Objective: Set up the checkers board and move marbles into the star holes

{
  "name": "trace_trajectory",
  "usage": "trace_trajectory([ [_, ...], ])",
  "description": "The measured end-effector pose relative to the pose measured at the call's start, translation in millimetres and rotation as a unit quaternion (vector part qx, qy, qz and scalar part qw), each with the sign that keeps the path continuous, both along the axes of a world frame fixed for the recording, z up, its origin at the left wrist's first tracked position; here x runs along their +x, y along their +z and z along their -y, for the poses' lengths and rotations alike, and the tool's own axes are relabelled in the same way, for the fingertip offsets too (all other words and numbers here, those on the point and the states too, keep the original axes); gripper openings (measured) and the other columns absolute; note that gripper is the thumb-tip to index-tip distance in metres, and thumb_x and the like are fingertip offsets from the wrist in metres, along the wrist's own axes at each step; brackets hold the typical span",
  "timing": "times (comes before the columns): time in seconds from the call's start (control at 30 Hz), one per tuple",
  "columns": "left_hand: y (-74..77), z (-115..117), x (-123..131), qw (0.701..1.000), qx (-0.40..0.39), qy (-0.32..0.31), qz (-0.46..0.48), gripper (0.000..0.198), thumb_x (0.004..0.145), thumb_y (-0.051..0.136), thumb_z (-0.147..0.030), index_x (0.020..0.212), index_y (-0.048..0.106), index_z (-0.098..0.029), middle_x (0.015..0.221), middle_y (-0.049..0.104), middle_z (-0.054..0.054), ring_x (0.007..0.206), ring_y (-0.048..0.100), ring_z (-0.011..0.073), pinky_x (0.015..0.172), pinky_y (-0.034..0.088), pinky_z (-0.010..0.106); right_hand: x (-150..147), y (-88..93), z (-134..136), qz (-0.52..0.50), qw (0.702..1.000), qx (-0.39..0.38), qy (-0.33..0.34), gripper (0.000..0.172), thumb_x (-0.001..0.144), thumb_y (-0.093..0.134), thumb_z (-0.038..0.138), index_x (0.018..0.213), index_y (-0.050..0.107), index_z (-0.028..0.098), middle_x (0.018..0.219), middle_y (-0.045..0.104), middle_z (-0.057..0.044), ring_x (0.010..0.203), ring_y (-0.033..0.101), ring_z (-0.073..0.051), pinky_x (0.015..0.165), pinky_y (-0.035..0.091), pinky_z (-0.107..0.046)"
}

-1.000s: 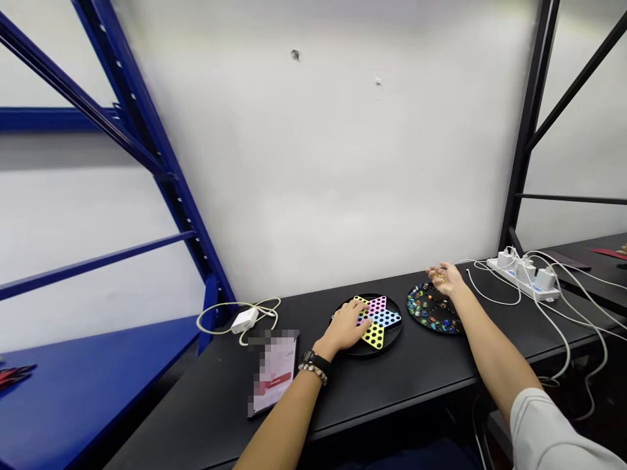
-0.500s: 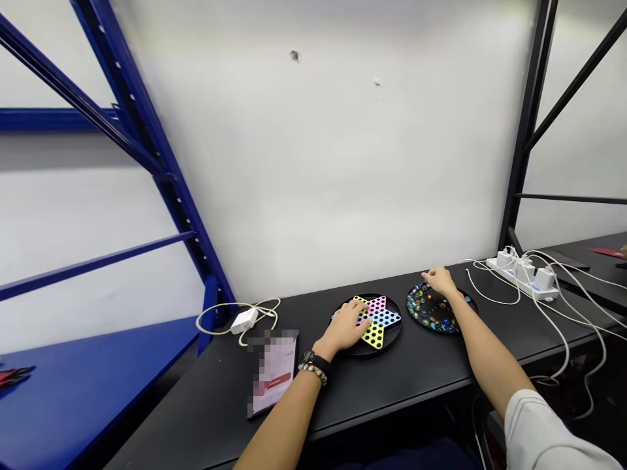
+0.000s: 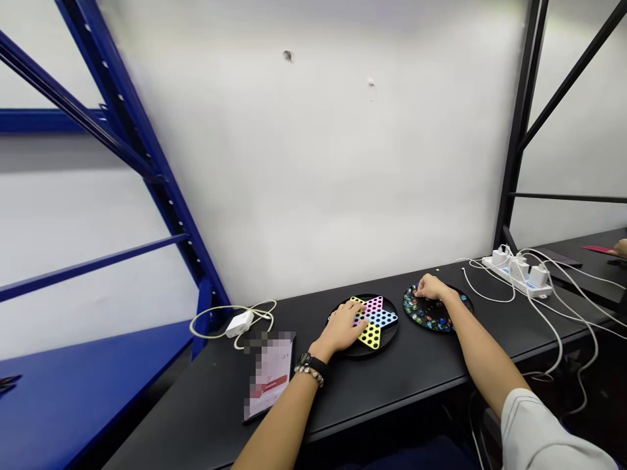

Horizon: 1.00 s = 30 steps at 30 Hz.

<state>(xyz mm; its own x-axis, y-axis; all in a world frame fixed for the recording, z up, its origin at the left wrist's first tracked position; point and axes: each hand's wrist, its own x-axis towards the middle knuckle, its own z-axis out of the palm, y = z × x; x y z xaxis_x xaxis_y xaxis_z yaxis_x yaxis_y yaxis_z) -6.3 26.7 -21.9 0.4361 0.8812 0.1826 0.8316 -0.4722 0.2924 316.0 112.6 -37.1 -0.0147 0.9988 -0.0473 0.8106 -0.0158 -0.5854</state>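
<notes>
My left hand (image 3: 343, 328) lies flat with its fingers apart on the left part of a star-shaped Chinese checkers board (image 3: 371, 337), which has yellow, pink and blue areas full of dark holes. The board sits in a round black tray (image 3: 394, 333); the hand covers its left points. To the right, a second round black lid or tray (image 3: 431, 305) carries many coloured glass marbles (image 3: 425, 320), mostly along its edge. My right hand (image 3: 433, 287) reaches over that tray's far side, fingertips pinched together among the marbles. What they grip is too small to make out.
A tablet or phone-like screen (image 3: 269, 382) lies left of my left forearm. Behind it rests a white charger (image 3: 240, 324) with a looped cable. A power strip (image 3: 519, 274) with plugs and trailing white cables stands on the right. Another person's hand (image 3: 620, 248) shows at the far right edge.
My right hand has come down and slightly left, its fingertips now lower among the marbles. My left hand stays on the board. The whole view has shifted a little.
</notes>
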Motion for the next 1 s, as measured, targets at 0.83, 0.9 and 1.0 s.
trace_trajectory([
  [0.83,1.4,0.2,-1.3,1.000,0.003,-0.007,-0.009,0.037,0.091,0.046,-0.041,0.123,0.057,-0.026,0.132,0.055,0.007,0.120,0.051,0.0271,0.103,0.040,0.042,7.2,10.9,0.8,-0.366,0.930,0.027,-0.016,0.042,0.074,0.074,0.049,0.058,0.049,0.019,0.041,0.028,0.010,0.037,0.024,-0.004,0.035,0.019,-0.019],
  [0.9,1.7,0.4,-1.2,1.000,0.001,-0.007,-0.007,0.037,0.090,0.046,-0.040,0.122,0.058,-0.026,0.131,0.055,0.007,0.119,0.052,0.0271,0.102,0.041,0.042,6.8,17.0,-2.7,-0.491,0.870,0.037,-0.016,0.044,0.083,0.063,0.053,0.061,0.040,0.022,0.045,0.023,0.012,0.036,0.020,-0.004,0.033,0.017,-0.017],
  [1.0,1.7,1.1,-1.2,1.000,0.000,-0.006,-0.003,0.037,0.090,0.046,-0.039,0.122,0.058,-0.026,0.130,0.056,0.007,0.118,0.052,0.0273,0.102,0.041,0.042,8.5,21.3,-7.0,-0.522,0.852,0.041,-0.023,0.043,0.092,0.048,0.052,0.064,0.033,0.023,0.048,0.027,0.010,0.037,0.023,-0.005,0.032,0.019,-0.016],
])
